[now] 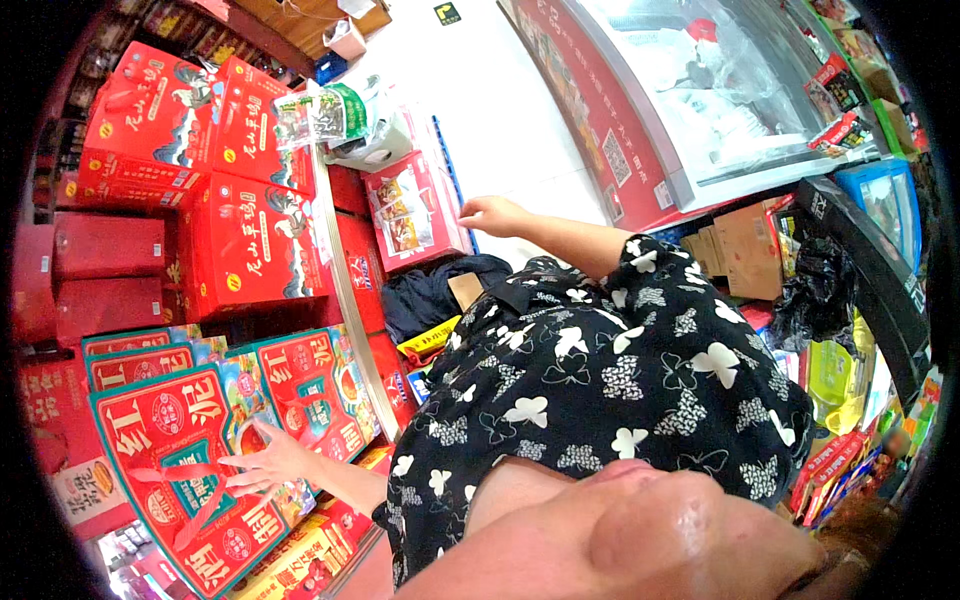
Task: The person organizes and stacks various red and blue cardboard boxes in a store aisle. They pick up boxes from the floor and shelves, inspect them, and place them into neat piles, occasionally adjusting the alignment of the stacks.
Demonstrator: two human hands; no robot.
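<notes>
My left hand [264, 461] is over a red and green cardboard gift box [169, 427] at the lower left. Its fingers are spread at the loop of the box's red ribbon handle [201, 510]; whether they grip the ribbon cannot be told. Similar boxes lie behind and beside it, one of them a red gift box [307, 360] to the right. My right hand [491, 216] is held out by the edge of a pink-red carton [444, 244] with food pictures, its fingers loosely bent and nothing seen in them.
Large red gift boxes [251, 240] stand at the left along a metal shelf edge [349, 300]. A glass-topped chest freezer [645, 142] is at the upper right. Dark cloth [420, 292] and a yellow packet [427, 339] lie before me. Cardboard boxes [746, 251] and a black plastic bag [814, 289] are at the right.
</notes>
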